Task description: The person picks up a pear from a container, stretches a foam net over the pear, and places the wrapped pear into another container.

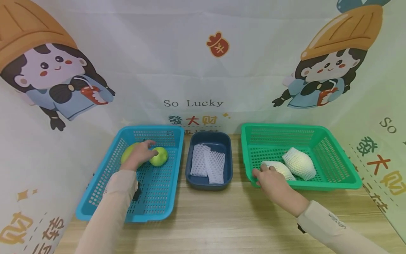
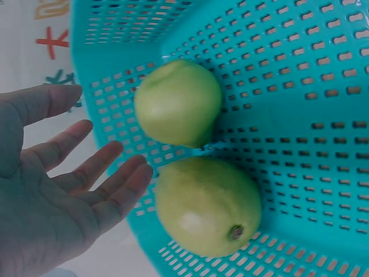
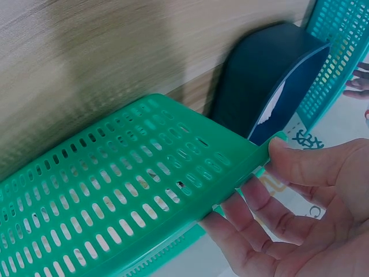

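Note:
Over the back of the blue basket [image 1: 157, 216], my left hand [image 1: 141, 154] hovers with fingers extended, palm toward two green fruits. The larger fruit [image 2: 209, 206], with a dark spot at one end, lies partly under the hand in the head view. Beside it sits a smaller round green fruit [image 1: 160, 158]. My right hand [image 1: 275, 181] grips the rim of the green basket [image 3: 127, 202] at its near left corner, thumb on one side and fingers on the other. Inside are two fruits in white foam nets, one further back [image 1: 299, 164] and one [image 1: 280, 170] partly behind the hand.
Between the baskets stands a dark blue tray [image 1: 208, 186] holding white foam net sleeves [image 1: 217, 167]. All three containers rest on a wooden table [image 1: 209, 222]. A printed cloth [image 1: 190, 46] hangs close behind and along both sides.

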Tool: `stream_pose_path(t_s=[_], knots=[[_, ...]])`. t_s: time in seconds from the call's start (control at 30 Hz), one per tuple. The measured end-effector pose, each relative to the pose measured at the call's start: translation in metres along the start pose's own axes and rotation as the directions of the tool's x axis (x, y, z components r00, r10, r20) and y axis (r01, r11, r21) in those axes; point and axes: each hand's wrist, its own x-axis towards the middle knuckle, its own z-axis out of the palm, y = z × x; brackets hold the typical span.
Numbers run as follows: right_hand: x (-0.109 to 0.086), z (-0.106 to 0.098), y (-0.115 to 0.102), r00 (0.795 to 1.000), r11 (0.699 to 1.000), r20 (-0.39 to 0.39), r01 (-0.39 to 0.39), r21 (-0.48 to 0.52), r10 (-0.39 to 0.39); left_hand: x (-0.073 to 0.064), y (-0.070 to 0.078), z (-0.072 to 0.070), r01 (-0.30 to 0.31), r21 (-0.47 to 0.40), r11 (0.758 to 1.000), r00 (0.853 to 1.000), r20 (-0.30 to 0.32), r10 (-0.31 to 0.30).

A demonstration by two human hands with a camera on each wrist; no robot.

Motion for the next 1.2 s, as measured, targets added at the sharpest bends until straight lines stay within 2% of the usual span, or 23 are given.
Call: stream_pose_path(t_s=[0.1, 0.2, 0.33, 0.47, 0.6, 0.8, 1.2], knots=[[0.001, -0.001, 0.0, 1.0, 1.0, 0.018, -0.006, 0.016, 0.006, 0.006, -0.003, 0.006, 0.017, 0.008, 1.0, 1.0, 0.004, -0.017], [0.002, -0.001, 0.0, 0.999, 1.0, 0.037, -0.016, 0.021, 0.015, 0.012, -0.005, 0.012, 0.009, 0.036, 0.999, 1.0, -0.003, -0.009], [0.002, -0.001, 0.001, 0.998, 1.0, 0.051, -0.023, 0.017, 0.022, 0.015, -0.008, 0.021, -0.027, 0.126, 0.992, 1.0, -0.012, 0.029], [0.002, 0.0, 0.001, 0.999, 1.0, 0.047, -0.014, 0.005, 0.014, 0.016, -0.01, 0.028, -0.006, 0.187, 0.982, 1.0, 0.006, 0.005], [0.002, 0.0, 0.0, 0.999, 1.0, 0.045, -0.011, -0.001, 0.011, 0.017, -0.011, 0.034, 0.035, 0.188, 0.982, 0.998, 0.038, -0.043], [0.001, -0.001, 0.0, 0.999, 1.0, 0.045, -0.01, 0.0, 0.01, 0.017, -0.012, 0.039, 0.058, 0.144, 0.988, 0.997, 0.038, -0.064], [0.001, -0.002, 0.0, 0.999, 1.0, 0.032, -0.006, 0.003, 0.006, 0.014, -0.007, 0.044, 0.026, 0.13, 0.991, 0.998, 0.056, -0.034]])
